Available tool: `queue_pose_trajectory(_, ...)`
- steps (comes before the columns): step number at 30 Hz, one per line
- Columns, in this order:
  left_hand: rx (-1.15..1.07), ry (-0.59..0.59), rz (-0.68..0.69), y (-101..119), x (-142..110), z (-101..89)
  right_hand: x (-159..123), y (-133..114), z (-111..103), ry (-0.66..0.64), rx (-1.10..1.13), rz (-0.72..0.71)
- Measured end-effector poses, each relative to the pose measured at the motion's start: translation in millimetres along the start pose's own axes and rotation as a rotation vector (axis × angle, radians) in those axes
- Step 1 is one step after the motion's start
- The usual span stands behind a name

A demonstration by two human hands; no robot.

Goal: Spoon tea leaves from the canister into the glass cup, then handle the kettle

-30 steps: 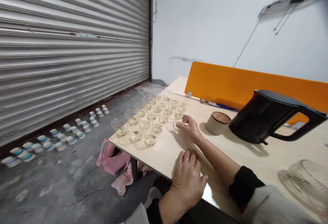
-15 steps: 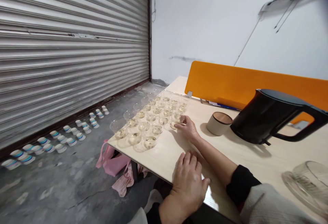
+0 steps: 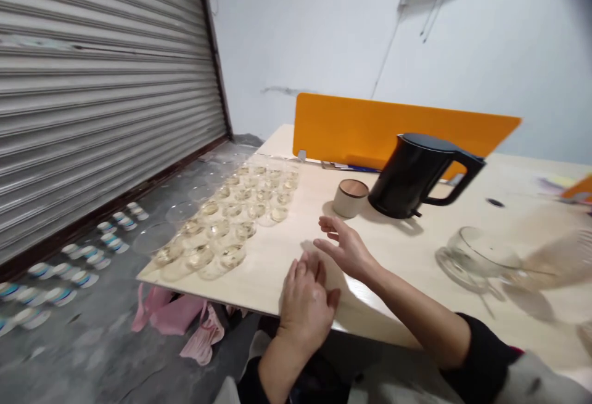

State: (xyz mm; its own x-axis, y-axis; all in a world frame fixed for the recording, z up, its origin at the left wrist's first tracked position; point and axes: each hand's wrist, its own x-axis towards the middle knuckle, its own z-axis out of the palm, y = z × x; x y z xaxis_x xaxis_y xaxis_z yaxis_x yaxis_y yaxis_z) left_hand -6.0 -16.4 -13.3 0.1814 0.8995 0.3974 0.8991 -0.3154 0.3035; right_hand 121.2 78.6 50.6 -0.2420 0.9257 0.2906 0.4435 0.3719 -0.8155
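Beige table (image 3: pixel 271 280) carries the clear cups (image 3: pixel 232 210), set in close rows at its left end and holding a pale yellowish liquid; I cannot tell whether they are glass or plastic. The front corner cup (image 3: pixel 167 254) stands near the table's edge. Lidded jar (image 3: pixel 350 203) and black kettle (image 3: pixel 404 179) stand beyond the right hand (image 3: pixel 345 247); a glass vessel (image 3: pixel 467 256) stands further right.

Principal risk, in my judgement: spillage. Cause: a wide leftward sweep of the right hand could catch the nearest cup, and the tight spacing may pass the knock along the row. Secondary risk: a cup pushed outward may drop to the floor (image 3: pixel 115 354), since the corner leaves little margin. Also allow for the blurred shape (image 3: pixel 555 259) beside the glass vessel; it is too smeared for me to identify.

Grip status, right: thumb parted from loosely curved fingers, which I read as about half spread. It holds nothing and touches no cup. Grip status, left: the left hand (image 3: pixel 305 302) lies palm down at the table's front edge, fingers extended side by side, thumb out. I see nothing in it, though its underside is hidden from me
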Motion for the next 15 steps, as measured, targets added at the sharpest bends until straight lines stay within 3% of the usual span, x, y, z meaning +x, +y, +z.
queue_pose_trajectory(3, 0.033, 0.025, 0.029, -1.4, -2.1, 1.9, -62.0, -12.1, -57.6, 0.063, -0.120, -0.022)
queue_pose_trajectory(5, 0.056, 0.038, 0.054, -2.6, -3.8, 3.4, -100.8, -17.6, -103.6, 0.189, -0.237, 0.014)
queue_pose_trajectory(9, 0.120, 0.045, 0.120, -6.6, -6.3, 7.1, -166.7, -19.7, -209.5, 0.590, -0.536, 0.117)
queue_pose_trajectory(11, 0.142, 0.051, 0.148, -9.5, -7.3, 9.5, -194.4, -16.0, -263.7, 0.767, -0.795, 0.200)
queue_pose_trajectory(13, 0.156, 0.064, 0.173, -12.7, -8.1, 12.3, -218.7, -9.0, -313.2, 0.799, -1.066, 0.297)
queue_pose_trajectory(15, 0.169, 0.071, 0.201, -15.9, -8.9, 15.1, -238.6, 0.7, -354.1, 0.745, -1.247, 0.445)
